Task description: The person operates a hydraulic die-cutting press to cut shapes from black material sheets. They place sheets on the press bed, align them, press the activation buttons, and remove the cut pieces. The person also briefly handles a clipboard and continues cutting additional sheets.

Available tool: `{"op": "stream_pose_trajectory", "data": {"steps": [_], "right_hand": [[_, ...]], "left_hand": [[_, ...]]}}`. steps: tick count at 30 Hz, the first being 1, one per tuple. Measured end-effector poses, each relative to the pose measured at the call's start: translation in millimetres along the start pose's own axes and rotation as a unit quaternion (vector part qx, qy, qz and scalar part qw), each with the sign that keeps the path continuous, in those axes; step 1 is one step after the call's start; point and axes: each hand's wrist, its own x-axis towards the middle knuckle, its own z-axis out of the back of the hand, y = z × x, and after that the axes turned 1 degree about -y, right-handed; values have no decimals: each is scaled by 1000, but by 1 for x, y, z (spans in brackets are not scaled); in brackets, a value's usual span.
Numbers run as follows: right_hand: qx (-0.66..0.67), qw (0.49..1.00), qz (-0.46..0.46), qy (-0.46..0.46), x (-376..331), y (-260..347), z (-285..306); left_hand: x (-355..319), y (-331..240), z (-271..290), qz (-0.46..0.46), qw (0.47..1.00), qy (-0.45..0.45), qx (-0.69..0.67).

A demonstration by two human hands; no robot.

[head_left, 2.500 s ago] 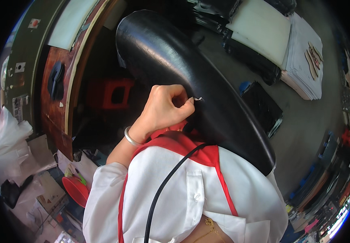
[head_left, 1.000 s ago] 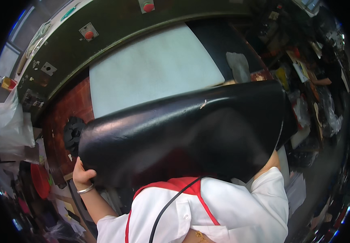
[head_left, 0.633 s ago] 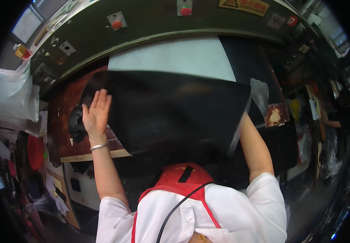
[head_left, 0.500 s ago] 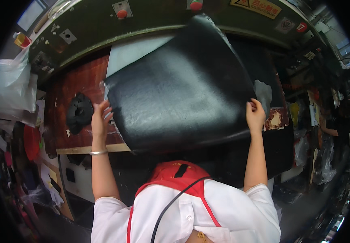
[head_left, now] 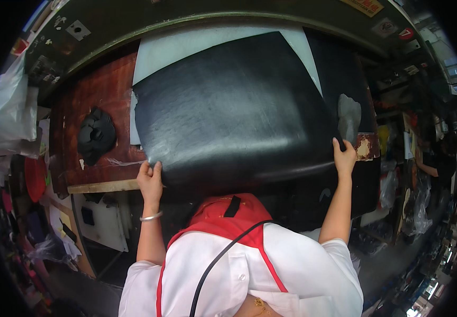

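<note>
The left hand (head_left: 150, 182) and right hand (head_left: 346, 157) each grip a side edge of the glossy black flexible sheet (head_left: 228, 105), apparently keeping it spread; its far part covers the flat white board (head_left: 186, 45) on the reddish-brown wooden desk (head_left: 118, 87).

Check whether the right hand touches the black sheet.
Touching. The head view shows the right hand pinching the black sheet at its right edge.
</note>
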Motion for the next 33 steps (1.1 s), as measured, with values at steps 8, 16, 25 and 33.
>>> {"op": "stream_pose_trajectory", "data": {"steps": [8,16,25,33], "right_hand": [[100,994,-6,-36,5,113,10],[10,992,85,-88,52,90,-43],[137,989,-44,17,-36,53,-35],[94,995,16,5,143,165,-92]], "left_hand": [[177,-76,27,-286,937,-87,180],[168,-56,13,-299,907,-52,291],[17,-4,15,-96,961,-40,255],[289,-44,-51,-194,969,6,153]]}}
